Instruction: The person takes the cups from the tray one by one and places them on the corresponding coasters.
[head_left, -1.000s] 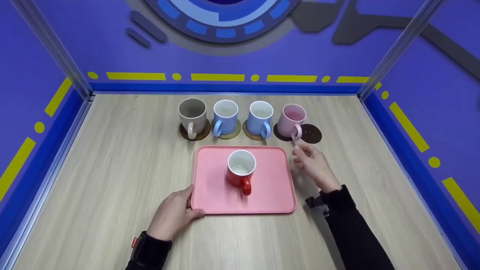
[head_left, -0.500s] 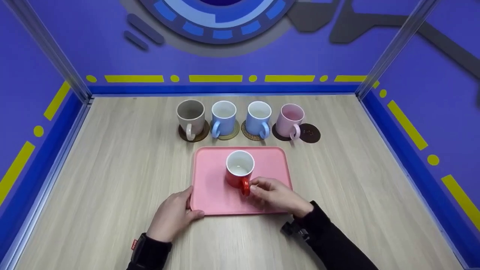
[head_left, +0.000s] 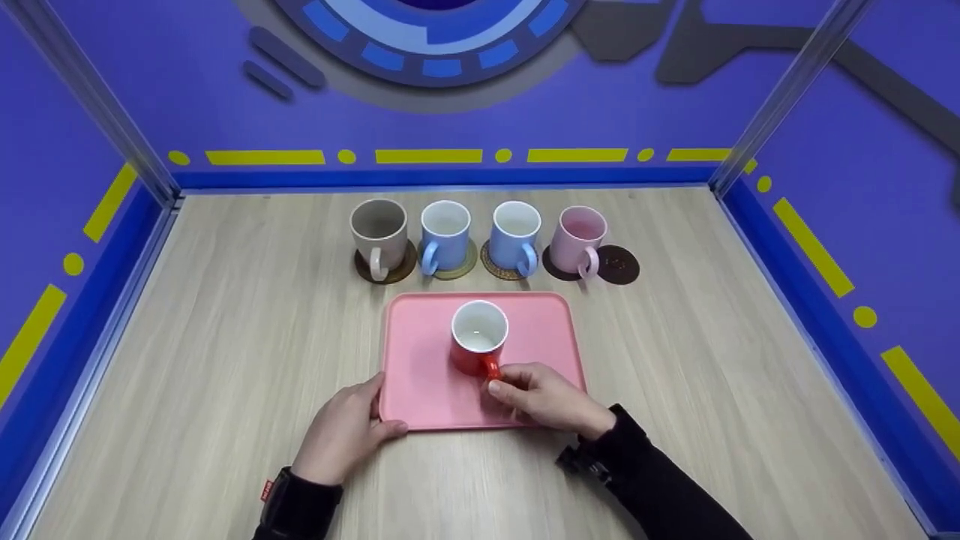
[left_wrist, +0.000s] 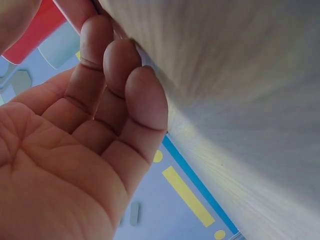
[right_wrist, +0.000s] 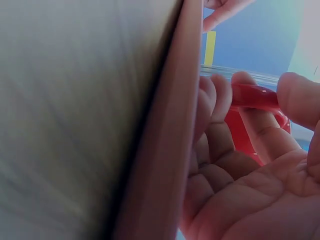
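Note:
A red mug [head_left: 466, 363] with a white inside stands upright on the pink tray [head_left: 420, 397]. My right hand [head_left: 553, 399] pinches its handle [right_wrist: 255, 96]; in the right wrist view the thumb lies on one side and a finger passes through the loop. My left hand [head_left: 341, 431] grips the tray's near left corner, thumb along the front rim and fingers at the left side. The left wrist view shows those fingers [left_wrist: 146, 97] curled close to the tabletop beside the tray's edge.
Behind the tray stands a row of mugs on round coasters: a taupe mug [head_left: 385, 240], two light blue mugs [head_left: 448, 251] and a pink mug [head_left: 574, 251]. A dark brown coaster [head_left: 619, 266] lies right of the pink mug. Blue panels [head_left: 450, 120] enclose the table.
My right hand has moved from near the pink mug's handle down and left to the red mug, and now pinches its handle. The left hand stays at the tray corner.

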